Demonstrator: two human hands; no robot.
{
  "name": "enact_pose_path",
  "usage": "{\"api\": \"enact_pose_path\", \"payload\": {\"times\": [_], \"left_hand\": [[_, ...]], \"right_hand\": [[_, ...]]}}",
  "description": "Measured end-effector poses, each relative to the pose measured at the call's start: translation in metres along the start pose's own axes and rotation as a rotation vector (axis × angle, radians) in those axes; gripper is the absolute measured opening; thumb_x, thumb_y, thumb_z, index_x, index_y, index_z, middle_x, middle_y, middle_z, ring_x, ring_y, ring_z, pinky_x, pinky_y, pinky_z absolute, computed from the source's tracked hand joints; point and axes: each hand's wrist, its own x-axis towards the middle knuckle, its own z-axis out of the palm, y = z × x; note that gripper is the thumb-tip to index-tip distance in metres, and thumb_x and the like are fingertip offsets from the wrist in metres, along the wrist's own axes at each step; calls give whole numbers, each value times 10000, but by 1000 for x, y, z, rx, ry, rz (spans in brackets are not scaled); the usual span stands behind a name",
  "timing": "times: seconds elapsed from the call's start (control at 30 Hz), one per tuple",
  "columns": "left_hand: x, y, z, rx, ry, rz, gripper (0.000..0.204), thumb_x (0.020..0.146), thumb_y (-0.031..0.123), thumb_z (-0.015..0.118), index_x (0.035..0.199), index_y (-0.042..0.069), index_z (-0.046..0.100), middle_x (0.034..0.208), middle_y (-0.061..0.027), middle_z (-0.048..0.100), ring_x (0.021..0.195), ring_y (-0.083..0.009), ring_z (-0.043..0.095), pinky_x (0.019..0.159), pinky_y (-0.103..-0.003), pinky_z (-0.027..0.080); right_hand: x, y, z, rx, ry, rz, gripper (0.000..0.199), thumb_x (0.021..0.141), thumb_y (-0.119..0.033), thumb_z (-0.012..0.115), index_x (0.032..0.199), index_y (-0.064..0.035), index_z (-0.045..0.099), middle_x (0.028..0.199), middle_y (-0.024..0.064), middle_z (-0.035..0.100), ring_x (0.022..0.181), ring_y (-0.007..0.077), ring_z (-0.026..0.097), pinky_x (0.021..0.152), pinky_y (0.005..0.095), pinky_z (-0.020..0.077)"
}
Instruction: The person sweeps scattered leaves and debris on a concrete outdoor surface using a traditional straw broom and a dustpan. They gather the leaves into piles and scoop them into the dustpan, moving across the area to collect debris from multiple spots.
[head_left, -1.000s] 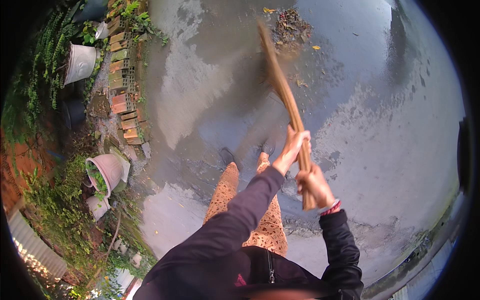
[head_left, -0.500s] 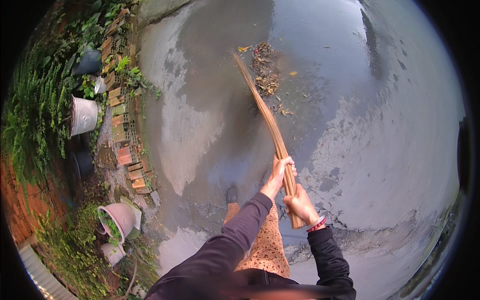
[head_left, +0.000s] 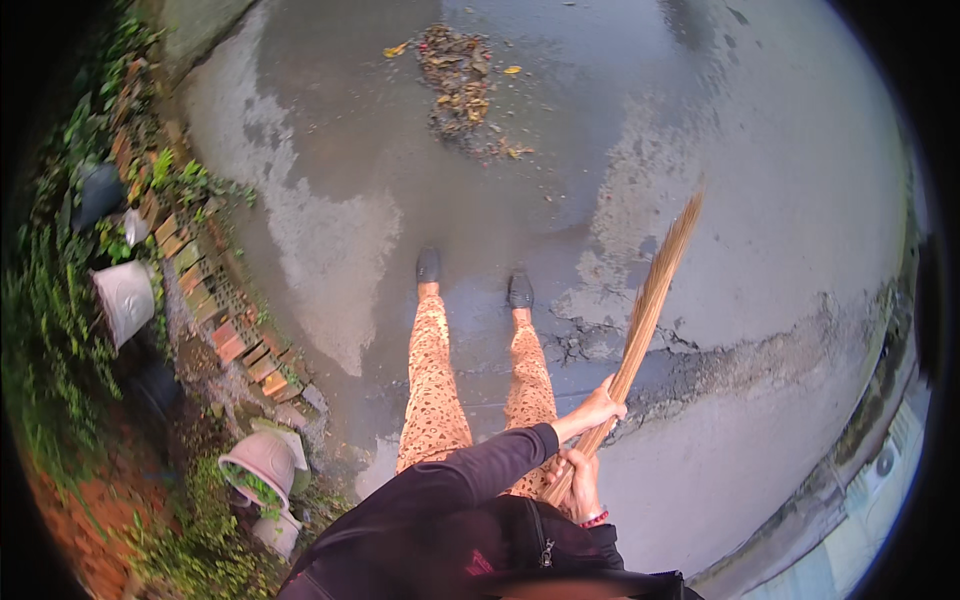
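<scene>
A stick broom of thin tan bristles [head_left: 652, 305] slants up to the right, its tip over the wet pavement at my right. My left hand [head_left: 598, 404] is wrapped around its middle part, the arm reaching across my body. Lower down, close to my waist, my right hand [head_left: 580, 482] grips the butt end; a red bracelet circles that wrist. Ahead on the ground lies a heap of dead leaves [head_left: 460, 85], apart from the broom, with loose yellow bits around it.
Wet concrete [head_left: 330, 250] spreads around my shoes [head_left: 428, 265], with a rough cracked strip [head_left: 740, 375] to the right. Along the left runs a brick border [head_left: 215, 315], with plants, a white pot [head_left: 125, 300] and a pinkish pot [head_left: 265, 465] beyond it.
The broom has swung from beside the leaf heap over to my right, both hands still holding it. My view has shifted, and both my feet now show.
</scene>
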Motion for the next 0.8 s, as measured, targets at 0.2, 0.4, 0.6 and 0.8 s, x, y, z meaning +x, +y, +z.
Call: {"api": "enact_pose_path", "payload": {"times": [0.2,0.4,0.6,0.8], "left_hand": [[-11,46,-142,44,54,-177,788,705,36,672,1410,94,325,722,-85,598,494,-168,562,409,-320,465],[-133,195,-314,55,279,2,682,795,15,545,1414,168,303,715,-51,533,527,-111,504,457,-229,445],[-168,180,-242,391,307,207,849,746,-16,531,1485,83,126,699,-74,568,531,-143,564,451,-281,500],[-134,98,-203,191,29,-234,794,772,-23,539,1467,136,191,690,-62,546,497,-151,532,431,-278,467]], "right_hand": [[71,50,122,78,-13,45,101,854,-100,557,807,-21,515,631,26,479,530,147,502,508,306,472],[81,126,313,-97,-390,67,330,794,-52,587,1039,24,380,646,75,507,464,173,552,403,319,505],[10,126,257,155,-419,-23,296,816,-27,531,1072,-52,385,620,47,486,441,146,511,381,306,457],[-3,137,216,178,-26,-11,256,824,-54,554,1052,1,453,646,58,513,477,164,539,425,310,488]]}}
